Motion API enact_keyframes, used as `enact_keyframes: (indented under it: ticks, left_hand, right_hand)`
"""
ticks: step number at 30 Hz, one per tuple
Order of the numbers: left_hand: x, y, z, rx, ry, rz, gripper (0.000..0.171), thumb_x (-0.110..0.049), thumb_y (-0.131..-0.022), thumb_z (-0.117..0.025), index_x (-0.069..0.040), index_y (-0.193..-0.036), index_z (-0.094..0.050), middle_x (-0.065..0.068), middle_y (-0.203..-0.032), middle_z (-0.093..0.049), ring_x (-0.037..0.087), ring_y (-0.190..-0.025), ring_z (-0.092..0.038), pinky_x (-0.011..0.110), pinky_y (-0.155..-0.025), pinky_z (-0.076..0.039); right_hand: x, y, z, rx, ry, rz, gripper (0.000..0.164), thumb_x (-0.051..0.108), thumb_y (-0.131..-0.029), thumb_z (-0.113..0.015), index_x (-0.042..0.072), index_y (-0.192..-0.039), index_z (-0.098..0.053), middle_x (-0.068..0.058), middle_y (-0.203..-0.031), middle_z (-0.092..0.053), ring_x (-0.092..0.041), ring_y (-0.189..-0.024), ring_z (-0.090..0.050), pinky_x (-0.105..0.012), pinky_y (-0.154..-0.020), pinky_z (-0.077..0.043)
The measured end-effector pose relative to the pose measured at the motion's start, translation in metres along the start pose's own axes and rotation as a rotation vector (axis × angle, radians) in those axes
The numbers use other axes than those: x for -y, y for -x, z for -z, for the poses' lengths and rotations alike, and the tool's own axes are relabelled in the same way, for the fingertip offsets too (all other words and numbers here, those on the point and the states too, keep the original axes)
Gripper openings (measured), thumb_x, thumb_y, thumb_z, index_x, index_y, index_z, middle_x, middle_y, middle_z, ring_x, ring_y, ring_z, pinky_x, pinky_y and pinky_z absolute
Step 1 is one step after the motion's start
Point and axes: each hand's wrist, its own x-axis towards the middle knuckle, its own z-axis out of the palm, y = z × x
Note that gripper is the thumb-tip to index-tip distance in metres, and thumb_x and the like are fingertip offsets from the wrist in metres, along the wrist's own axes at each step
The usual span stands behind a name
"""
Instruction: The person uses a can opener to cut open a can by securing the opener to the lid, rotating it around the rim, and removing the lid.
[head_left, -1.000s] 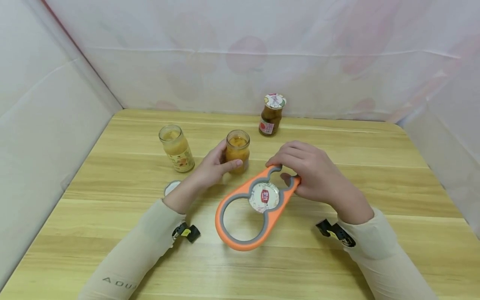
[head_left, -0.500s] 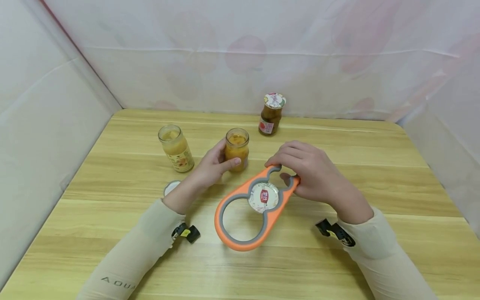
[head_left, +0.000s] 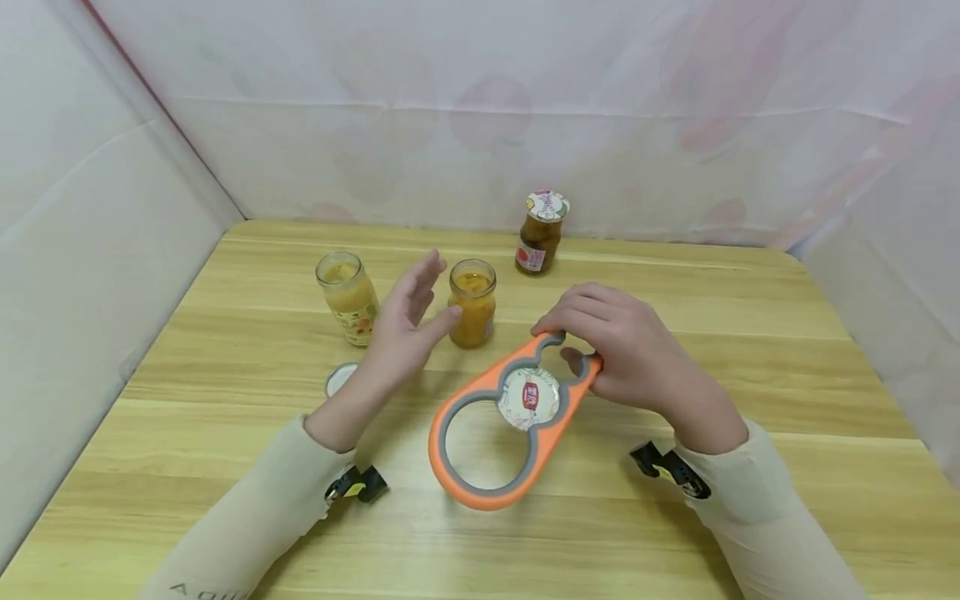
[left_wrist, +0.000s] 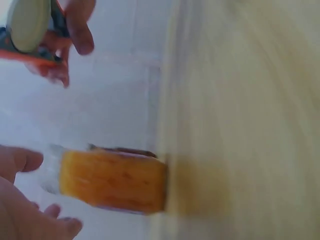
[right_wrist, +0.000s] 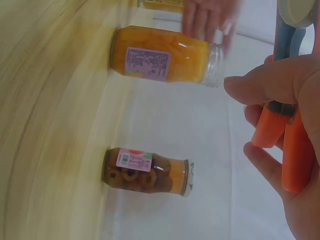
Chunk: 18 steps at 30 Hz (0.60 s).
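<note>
Right hand (head_left: 613, 343) grips the orange-grey, twin-ringed plastic-looking opener (head_left: 552, 435) by its handles; probably light, stiff. Left hand (head_left: 399, 335): fingers extended, holding nothing. Lidless clear-glass orange-fruit jar (head_left: 474, 323): likely heavy, breakable; grip mid-body.

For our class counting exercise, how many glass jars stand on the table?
3: an open pale-yellow jar left of the left hand, an open orange jar just right of that hand, and a lidded dark jar farther back. No others show.
</note>
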Motion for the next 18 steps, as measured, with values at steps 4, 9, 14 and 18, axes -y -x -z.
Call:
enact_keyframes:
  ticks: [4, 9, 14, 18]
  left_hand:
    - [-0.011, 0.007, -0.003, -0.114, 0.08, -0.197, 0.05, 0.009, -0.083, -0.058, 0.003, -0.13, -0.041, 0.016, -0.125, -0.048, 0.029, -0.118, -0.045, 0.043, -0.099, -0.037]
    - [-0.007, 0.013, -0.008, 0.003, 0.34, -0.249, 0.04, 0.013, -0.081, -0.055, -0.001, -0.118, -0.048, 0.02, -0.103, -0.051, 0.028, -0.092, -0.055, 0.038, -0.078, -0.051]
    - [0.006, 0.018, -0.018, 0.278, 0.599, -0.154, 0.046, 0.012, -0.08, -0.044, -0.004, -0.123, -0.044, 0.02, -0.108, -0.05, 0.029, -0.096, -0.055, 0.038, -0.08, -0.05]
    - [0.01, 0.022, -0.023, 0.472, 0.644, -0.055, 0.054, 0.007, -0.081, -0.043, -0.005, -0.134, -0.037, 0.018, -0.127, -0.045, 0.031, -0.113, -0.048, 0.037, -0.09, -0.045]
  right_hand:
    - [0.002, 0.0, 0.003, -0.035, 0.0, 0.014, 0.041, 0.001, -0.067, -0.054, 0.021, -0.101, -0.065, 0.01, -0.097, -0.06, -0.01, -0.093, -0.052, -0.026, -0.075, -0.043]
    - [0.003, -0.004, 0.005, -0.088, -0.002, 0.028, 0.039, 0.0, -0.067, -0.054, 0.017, -0.1, -0.066, 0.007, -0.096, -0.061, -0.014, -0.095, -0.053, -0.026, -0.08, -0.042]
    - [0.004, -0.009, 0.006, -0.156, -0.022, 0.041, 0.035, 0.0, -0.068, -0.055, 0.012, -0.098, -0.067, 0.004, -0.095, -0.063, -0.016, -0.094, -0.054, -0.027, -0.082, -0.042]
    - [0.005, -0.012, 0.006, -0.208, -0.034, 0.053, 0.032, 0.0, -0.07, -0.054, 0.011, -0.096, -0.067, 0.002, -0.094, -0.064, -0.018, -0.092, -0.055, -0.029, -0.082, -0.043]
